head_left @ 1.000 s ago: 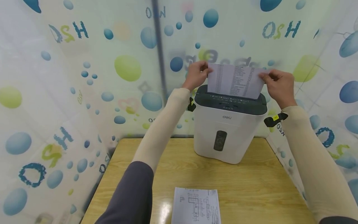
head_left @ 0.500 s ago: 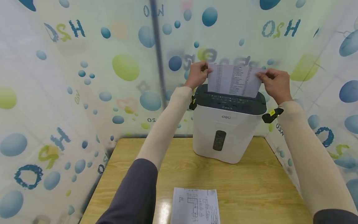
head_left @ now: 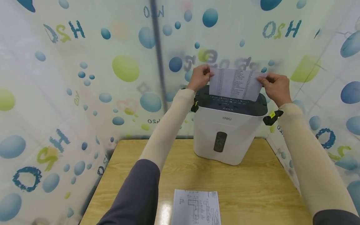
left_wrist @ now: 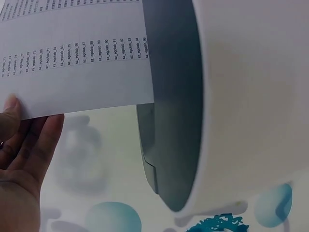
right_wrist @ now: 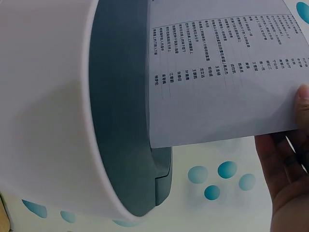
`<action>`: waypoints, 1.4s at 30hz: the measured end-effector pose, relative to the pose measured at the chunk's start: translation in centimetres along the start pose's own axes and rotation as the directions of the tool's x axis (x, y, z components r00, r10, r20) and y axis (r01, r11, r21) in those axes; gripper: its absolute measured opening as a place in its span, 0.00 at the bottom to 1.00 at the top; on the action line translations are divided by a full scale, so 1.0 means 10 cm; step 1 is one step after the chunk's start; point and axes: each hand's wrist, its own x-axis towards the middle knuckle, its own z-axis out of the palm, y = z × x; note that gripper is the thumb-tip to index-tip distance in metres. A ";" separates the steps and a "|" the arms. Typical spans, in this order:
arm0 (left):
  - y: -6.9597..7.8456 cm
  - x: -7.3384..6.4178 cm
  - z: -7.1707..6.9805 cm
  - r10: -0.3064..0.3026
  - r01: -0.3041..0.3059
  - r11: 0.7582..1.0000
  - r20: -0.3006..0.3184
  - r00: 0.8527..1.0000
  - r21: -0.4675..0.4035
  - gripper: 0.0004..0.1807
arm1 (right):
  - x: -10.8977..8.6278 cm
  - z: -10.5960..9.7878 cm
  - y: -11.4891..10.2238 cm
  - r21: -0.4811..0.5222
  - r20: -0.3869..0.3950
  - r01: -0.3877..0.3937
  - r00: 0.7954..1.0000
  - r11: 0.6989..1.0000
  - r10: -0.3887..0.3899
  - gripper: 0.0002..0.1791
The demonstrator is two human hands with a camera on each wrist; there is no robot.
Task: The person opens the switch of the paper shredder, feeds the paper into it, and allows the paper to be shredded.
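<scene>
A printed sheet of paper [head_left: 235, 83] stands upright at the dark top of a white paper shredder [head_left: 225, 131], its lower edge at the slot. My left hand [head_left: 200, 77] pinches the sheet's upper left corner between thumb and fingers. At the opposite corner, my right hand [head_left: 277, 87] pinches it the same way. In the left wrist view the paper [left_wrist: 77, 63] meets the shredder's dark lid [left_wrist: 176, 111], with the left hand [left_wrist: 24, 159] at its edge. The right wrist view has the right hand [right_wrist: 289, 164] holding the sheet's other side.
Another sheet with a technical drawing [head_left: 196, 207] lies on the wooden table [head_left: 247, 187] near its front edge. A patterned curtain [head_left: 84, 78] hangs behind and on both sides. The shredder stands at the table's back right.
Both hands still hold the paper at the shredder. The right hand has shifted slightly left, and the camera view has moved a little.
</scene>
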 end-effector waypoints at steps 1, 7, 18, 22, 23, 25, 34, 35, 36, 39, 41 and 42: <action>0.00 0.00 0.00 0.003 -0.003 1.000 0.001 1.000 0.006 0.10 | 0.01 0.00 0.00 -0.008 0.003 -0.002 1.000 1.000 0.002 0.26; -0.02 0.00 -0.01 0.009 -0.009 1.000 0.001 1.000 0.019 0.14 | 0.05 0.01 -0.04 -0.075 0.038 -0.026 0.999 0.997 0.029 0.29; -0.06 -0.01 -0.02 -0.054 0.054 0.998 -0.005 0.999 0.020 0.12 | 0.07 0.07 -0.06 -0.082 0.049 -0.013 0.999 0.997 0.017 0.29; -0.06 0.00 -0.02 -0.057 0.057 0.998 -0.005 0.998 0.038 0.11 | 0.07 0.08 -0.07 -0.077 0.040 -0.005 0.999 0.997 0.009 0.29; -0.05 0.00 -0.03 -0.058 0.058 0.997 -0.007 0.998 0.041 0.11 | 0.07 0.08 -0.07 -0.080 0.038 0.001 0.999 0.997 0.002 0.28; -0.05 0.00 -0.03 -0.060 0.061 0.997 -0.012 0.998 0.044 0.10 | 0.09 0.08 -0.08 -0.082 0.033 0.012 0.999 0.997 -0.009 0.28; -0.08 0.02 -0.01 -0.066 0.065 0.996 0.014 0.998 0.053 0.10 | 0.12 0.09 -0.06 -0.103 0.050 -0.023 0.998 0.994 0.028 0.29; -0.08 0.02 0.00 -0.071 0.070 0.996 0.020 0.997 0.062 0.10 | 0.12 0.09 -0.05 -0.100 0.064 -0.036 0.997 0.994 0.042 0.30; -0.08 0.02 0.01 -0.077 0.076 0.995 0.023 0.997 0.072 0.10 | 0.12 0.09 -0.05 -0.099 0.079 -0.045 0.995 0.994 0.053 0.30; -0.08 0.01 0.02 -0.093 0.087 0.989 0.041 0.995 0.117 0.10 | 0.10 0.09 -0.02 -0.106 0.120 -0.052 0.991 0.993 0.064 0.31; -0.08 0.01 0.02 -0.098 0.089 0.985 0.058 0.993 0.151 0.11 | 0.09 0.08 0.00 -0.122 0.143 -0.045 0.988 0.992 0.063 0.31; -0.07 0.00 0.02 -0.100 0.089 0.983 0.066 0.993 0.162 0.12 | 0.09 0.08 0.01 -0.136 0.154 -0.037 0.986 0.990 0.058 0.31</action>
